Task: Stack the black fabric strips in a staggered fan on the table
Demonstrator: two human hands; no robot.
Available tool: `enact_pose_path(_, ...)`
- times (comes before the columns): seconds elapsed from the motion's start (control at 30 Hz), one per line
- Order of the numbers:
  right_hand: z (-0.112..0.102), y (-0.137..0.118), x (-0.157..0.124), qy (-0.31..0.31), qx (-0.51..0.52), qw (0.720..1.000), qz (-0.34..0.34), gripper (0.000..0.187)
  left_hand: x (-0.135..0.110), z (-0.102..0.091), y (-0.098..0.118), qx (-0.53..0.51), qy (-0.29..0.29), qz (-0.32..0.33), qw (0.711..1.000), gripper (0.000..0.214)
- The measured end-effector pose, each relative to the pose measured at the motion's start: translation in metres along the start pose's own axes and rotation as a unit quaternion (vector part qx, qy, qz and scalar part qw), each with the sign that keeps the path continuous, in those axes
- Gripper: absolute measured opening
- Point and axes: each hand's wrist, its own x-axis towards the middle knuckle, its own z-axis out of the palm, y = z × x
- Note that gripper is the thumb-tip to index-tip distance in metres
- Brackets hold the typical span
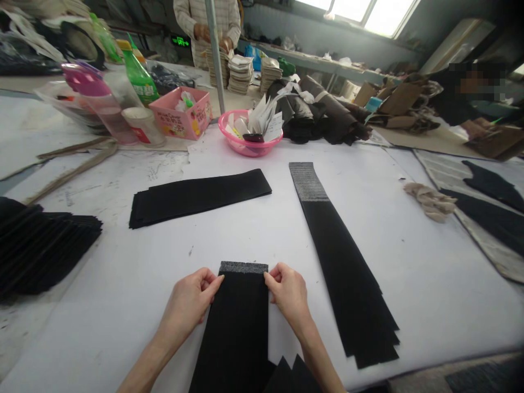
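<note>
A black fabric strip with a speckled grey band along its far end lies in front of me on the white table. My left hand pinches its left edge just below the grey band. At the opposite edge, my right hand pinches the strip between thumb and fingers. To the right lies a long stack of black strips, its far end showing stepped grey bands. Another stack of black fabric pieces rests crosswise farther away. Jagged black fabric corners show near my right forearm.
A thick black fabric pile is at far left. Beyond stand a pink basin of papers, a pink box, a green bottle and a metal pole. Beige fabric lies right. A person stands behind stacked pieces.
</note>
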Motion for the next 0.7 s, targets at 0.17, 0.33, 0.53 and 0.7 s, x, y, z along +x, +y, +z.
enact_pose_path(0.17,-0.0013,-0.0012,0.0017,-0.011,0.001,1.0,0.004,0.019,0.0003,0.0004,0.0007,-0.002,0.004,0.003,1.0,0.038)
enact_pose_path(0.33,-0.0028,-0.0024,0.0013,-0.016,0.001,1.0,-0.004,0.019,0.0009,0.0009,0.0008,0.001,0.009,-0.006,1.0,0.037)
enact_pose_path(0.53,-0.0039,-0.0042,0.0026,-0.026,0.006,1.0,0.001,0.019,0.0,0.0004,0.0007,-0.008,0.009,0.0,1.0,0.037)
enact_pose_path(0.7,-0.003,-0.0033,0.0036,-0.028,0.016,0.999,-0.002,0.019,-0.0012,-0.0004,0.002,-0.002,0.016,0.016,1.0,0.036)
